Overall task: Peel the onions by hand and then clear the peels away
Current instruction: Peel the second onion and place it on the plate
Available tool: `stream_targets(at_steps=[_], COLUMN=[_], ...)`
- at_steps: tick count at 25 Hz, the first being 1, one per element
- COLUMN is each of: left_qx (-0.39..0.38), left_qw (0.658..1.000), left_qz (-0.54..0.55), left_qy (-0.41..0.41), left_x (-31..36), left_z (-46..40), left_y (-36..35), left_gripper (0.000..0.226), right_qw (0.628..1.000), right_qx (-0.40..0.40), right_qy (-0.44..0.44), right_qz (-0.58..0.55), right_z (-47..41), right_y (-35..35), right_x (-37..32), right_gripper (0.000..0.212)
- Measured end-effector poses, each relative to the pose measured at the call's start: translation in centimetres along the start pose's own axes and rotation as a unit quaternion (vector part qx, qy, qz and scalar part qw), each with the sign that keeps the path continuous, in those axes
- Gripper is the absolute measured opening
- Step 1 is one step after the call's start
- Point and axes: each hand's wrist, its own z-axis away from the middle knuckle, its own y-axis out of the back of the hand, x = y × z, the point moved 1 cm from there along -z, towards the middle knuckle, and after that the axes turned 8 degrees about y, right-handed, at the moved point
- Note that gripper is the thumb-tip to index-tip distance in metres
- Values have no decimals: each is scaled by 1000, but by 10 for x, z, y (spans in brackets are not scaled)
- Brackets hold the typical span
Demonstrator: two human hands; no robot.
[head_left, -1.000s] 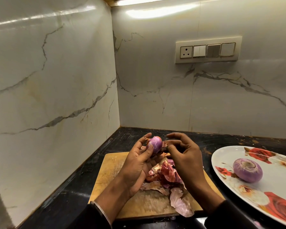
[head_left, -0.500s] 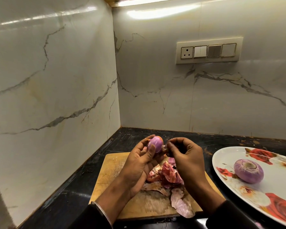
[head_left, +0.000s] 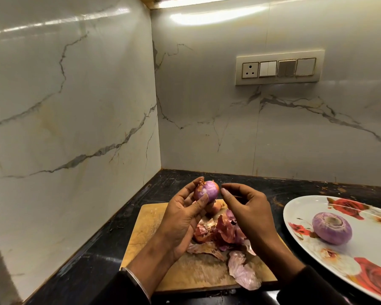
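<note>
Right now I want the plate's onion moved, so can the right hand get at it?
Probably yes: the right hand holds nothing I can see, and the peeled onion sits uncovered on the plate to its right.

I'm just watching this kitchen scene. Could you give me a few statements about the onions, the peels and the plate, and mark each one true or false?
1. The left hand holds a small onion above the cutting board. True.
2. The right hand grips a knife. False: no knife shows; its fingers are curled beside the small onion.
3. A peeled onion lies on the flowered plate. True.
4. The peels are piled on the plate. False: they lie on the cutting board.
5. The plate sits to the left of the board. False: it is to the right.
</note>
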Motion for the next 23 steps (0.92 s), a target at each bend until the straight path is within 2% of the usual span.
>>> stream_targets(at_steps=[4,10,14,23], left_qx=[-8,-7,5,25], left_qw=[1000,1000,999,998], left_qz=[-22,-16,-31,-56], left_qy=[-6,0,-8,-5], left_x=[0,-2,-3,-10], left_z=[1,0,0,-1], left_y=[2,1,0,0], left_gripper=[56,58,58,49], right_qw=[997,998,998,979], right_qx=[-22,-4,1,29], right_qy=[5,25,53,131], right_qz=[-69,-51,-15,155], right_z=[3,3,5,10], right_y=[-2,-1,-1,-5], right_x=[-6,-6,-11,-8], right_gripper=[25,12,5,5])
